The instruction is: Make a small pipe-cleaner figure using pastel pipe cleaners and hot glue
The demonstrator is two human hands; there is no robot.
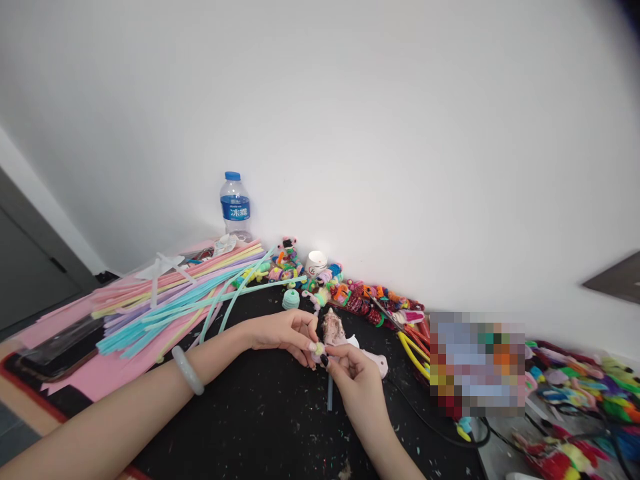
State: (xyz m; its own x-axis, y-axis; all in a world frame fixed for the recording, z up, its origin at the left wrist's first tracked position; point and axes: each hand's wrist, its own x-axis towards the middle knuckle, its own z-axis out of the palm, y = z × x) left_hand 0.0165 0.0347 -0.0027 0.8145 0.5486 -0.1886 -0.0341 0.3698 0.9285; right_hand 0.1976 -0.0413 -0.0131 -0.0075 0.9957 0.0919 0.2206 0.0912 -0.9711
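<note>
Both hands meet low over the middle of the table, pinching one small thing between them: a pale yellow-and-pink fuzzy piece (317, 348), no bigger than a fingertip. The left hand (280, 331), with a pale jade bangle (187, 370) on its wrist, closes thumb and forefinger on it from the left, and the right hand (353, 375) clamps it from the right with dark-nailed fingertips. A fingertip grip looks right to me for something this small and soft, and both forearms lie on the table, likely for steadiness. Just behind the hands lies a white-and-pink glue gun (367, 357) on its side, its crusted nozzle end close to the piece, within easy reach, I'd guess, and a pale blue stick (329, 395) lies just below it. The stock is pushed outward: long pastel pipe cleaners (170, 303) fan over pink sheets (75, 363) at the left, and bright coiled bits (350, 293) line the foot of the wall with a small white jar (316, 263) and a green coil (291, 299). A water bottle (235, 207) stands in the far corner, and a yellow-handled tool (411, 352) lies to the right. The black table surface (260, 420) is flecked with trimmings, and a black cable (435, 427) trails across it. The wall (400, 133) is plain white, and a patch at the right is blurred out.
</note>
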